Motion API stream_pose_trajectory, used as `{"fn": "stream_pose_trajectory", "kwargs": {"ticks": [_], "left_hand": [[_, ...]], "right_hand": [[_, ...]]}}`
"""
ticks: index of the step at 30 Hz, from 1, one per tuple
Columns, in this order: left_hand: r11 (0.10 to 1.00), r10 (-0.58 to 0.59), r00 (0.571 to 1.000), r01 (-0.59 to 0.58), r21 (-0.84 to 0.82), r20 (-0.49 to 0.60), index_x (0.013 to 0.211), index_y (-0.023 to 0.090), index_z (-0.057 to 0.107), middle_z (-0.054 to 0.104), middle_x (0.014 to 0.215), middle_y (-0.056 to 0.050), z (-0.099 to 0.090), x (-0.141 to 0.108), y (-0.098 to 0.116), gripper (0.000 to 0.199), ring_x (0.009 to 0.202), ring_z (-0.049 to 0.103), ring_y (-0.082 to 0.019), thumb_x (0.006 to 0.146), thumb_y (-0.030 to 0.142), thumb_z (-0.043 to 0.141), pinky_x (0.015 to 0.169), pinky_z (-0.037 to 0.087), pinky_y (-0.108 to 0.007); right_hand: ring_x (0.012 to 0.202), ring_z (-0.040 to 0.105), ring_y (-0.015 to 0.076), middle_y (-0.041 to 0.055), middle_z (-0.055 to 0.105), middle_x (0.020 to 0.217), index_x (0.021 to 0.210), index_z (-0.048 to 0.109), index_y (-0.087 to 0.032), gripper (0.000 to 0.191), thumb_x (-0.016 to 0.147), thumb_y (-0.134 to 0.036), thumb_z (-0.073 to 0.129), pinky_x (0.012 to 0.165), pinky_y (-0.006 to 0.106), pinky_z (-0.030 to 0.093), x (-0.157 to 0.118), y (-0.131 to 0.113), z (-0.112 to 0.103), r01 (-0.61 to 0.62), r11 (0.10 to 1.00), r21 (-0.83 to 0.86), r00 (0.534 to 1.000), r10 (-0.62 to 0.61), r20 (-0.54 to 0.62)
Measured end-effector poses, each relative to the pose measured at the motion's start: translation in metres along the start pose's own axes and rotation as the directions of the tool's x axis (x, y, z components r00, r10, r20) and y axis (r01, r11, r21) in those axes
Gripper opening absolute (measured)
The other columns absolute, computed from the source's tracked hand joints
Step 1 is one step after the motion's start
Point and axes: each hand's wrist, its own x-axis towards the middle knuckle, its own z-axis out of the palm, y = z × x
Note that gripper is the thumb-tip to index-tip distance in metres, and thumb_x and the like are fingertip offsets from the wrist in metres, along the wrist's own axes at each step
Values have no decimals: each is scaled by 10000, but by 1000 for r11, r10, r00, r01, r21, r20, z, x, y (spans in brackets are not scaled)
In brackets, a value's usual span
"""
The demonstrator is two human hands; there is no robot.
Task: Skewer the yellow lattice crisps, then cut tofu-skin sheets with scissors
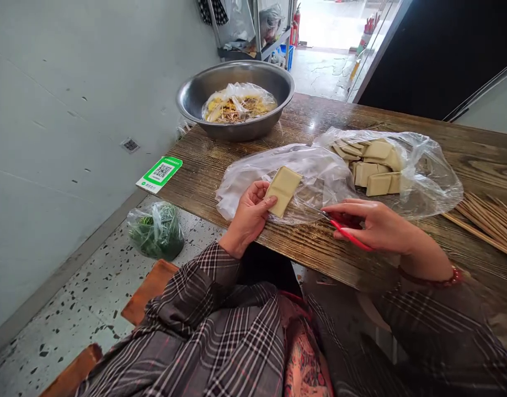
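Observation:
My left hand [251, 212] pinches a flat, pale yellow rectangular piece [283, 187] between thumb and fingers, tilted up above the table's front edge. In my right hand [367, 223] are red-handled scissors [347, 234]; their blades point left toward the piece, with a small gap visible between them. Beneath the piece lies a clear plastic bag [253, 168]. Behind my right hand, several similar pale pieces [377, 160] are heaped in clear plastic.
A large metal bowl [245, 130] holding a plastic bag of food stands at the table's back left. Wooden sticks [491, 220] lie at the right. A green QR card [159, 173] rests on the left corner. On the floor sits a bag of greens [156, 231].

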Motion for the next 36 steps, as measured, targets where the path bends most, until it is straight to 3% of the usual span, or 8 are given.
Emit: {"fn": "stream_pose_trajectory", "kwargs": {"ticks": [22, 27, 36], "left_hand": [[1000, -10, 999, 10, 2, 38, 903, 204, 606, 621, 809, 50, 2, -3, 2, 386, 704, 569, -75, 626, 228, 873, 647, 479, -199], [997, 18, 997, -23, 69, 79, 893, 194, 615, 616, 820, 43, 4, -2, 1, 366, 719, 558, -69, 635, 239, 871, 672, 467, -191], [995, 24, 998, -30, 95, 56, 882, 187, 604, 618, 813, 35, 2, -1, -4, 391, 718, 554, -76, 618, 266, 881, 662, 457, -191]], "right_hand": [[692, 624, 164, 69, 739, 868, 1123, 748, -176, 421, 809, -451, 691, 616, 303, 515, 5, 1, 11, -85, 991, 99, 996, 84, 6], [732, 649, 176, 73, 744, 921, 1152, 738, -182, 440, 802, -446, 701, 653, 314, 536, 7, -3, 16, -82, 988, 130, 997, 82, 3], [740, 641, 172, 71, 736, 926, 1165, 731, -189, 456, 812, -475, 692, 660, 308, 539, 9, -1, 20, -57, 991, 117, 998, 59, -14]]}}
